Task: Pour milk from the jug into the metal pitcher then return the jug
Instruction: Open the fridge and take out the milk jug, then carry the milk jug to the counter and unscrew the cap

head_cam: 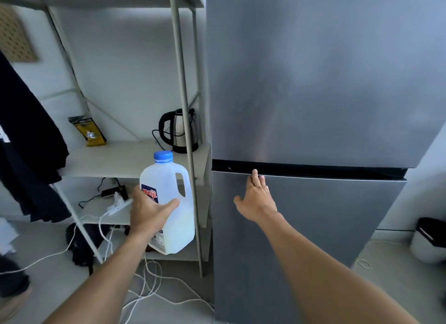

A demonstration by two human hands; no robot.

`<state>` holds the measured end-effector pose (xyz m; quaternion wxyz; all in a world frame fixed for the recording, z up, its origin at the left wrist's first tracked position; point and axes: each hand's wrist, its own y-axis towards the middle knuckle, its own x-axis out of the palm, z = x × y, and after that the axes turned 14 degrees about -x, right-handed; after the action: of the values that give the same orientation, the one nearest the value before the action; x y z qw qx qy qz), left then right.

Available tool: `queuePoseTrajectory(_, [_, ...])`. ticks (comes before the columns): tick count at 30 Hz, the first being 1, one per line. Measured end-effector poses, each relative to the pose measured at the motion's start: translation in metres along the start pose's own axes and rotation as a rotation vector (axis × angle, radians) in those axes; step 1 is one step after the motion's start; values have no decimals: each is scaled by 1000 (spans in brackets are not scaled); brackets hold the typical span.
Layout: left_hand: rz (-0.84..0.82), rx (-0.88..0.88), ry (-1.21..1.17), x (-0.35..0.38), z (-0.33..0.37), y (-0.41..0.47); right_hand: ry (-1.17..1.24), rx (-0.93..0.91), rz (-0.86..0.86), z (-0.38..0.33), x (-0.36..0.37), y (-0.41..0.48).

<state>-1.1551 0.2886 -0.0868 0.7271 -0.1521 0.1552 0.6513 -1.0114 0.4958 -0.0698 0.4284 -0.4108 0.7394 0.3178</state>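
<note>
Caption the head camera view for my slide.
Left hand holds the capped milk jug; right hand touches the top edge of the lower fridge door.

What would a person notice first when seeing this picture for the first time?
The tall grey fridge fills the right half, and the right hand rests at the top edge of its lower door. Beside it, the left hand grips a milk jug with a blue cap, in front of a shelf holding a kettle.

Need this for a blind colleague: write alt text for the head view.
A person's left hand grips a blue-capped milk jug, while the right hand lies flat on the closed lower fridge door, fingertips at its top edge. A kettle stands on a shelf nearby.
</note>
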Motion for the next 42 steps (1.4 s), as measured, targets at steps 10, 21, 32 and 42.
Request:
queuePoseTrajectory(10, [68, -74, 21, -20, -15, -23, 88, -265, 161, -35, 29, -5])
queuePoseTrajectory(21, [344, -156, -69, -77, -54, -120, 681, -611, -315, -124, 62, -37])
queuePoseTrajectory(32, [680, -402, -1, -189, -142, -304, 614, -983, -695, -225, 126, -197])
queuePoseTrajectory(42, [1134, -604, -9, -307, -201, -541, 579, -1390, -984, -339, 133, -434])
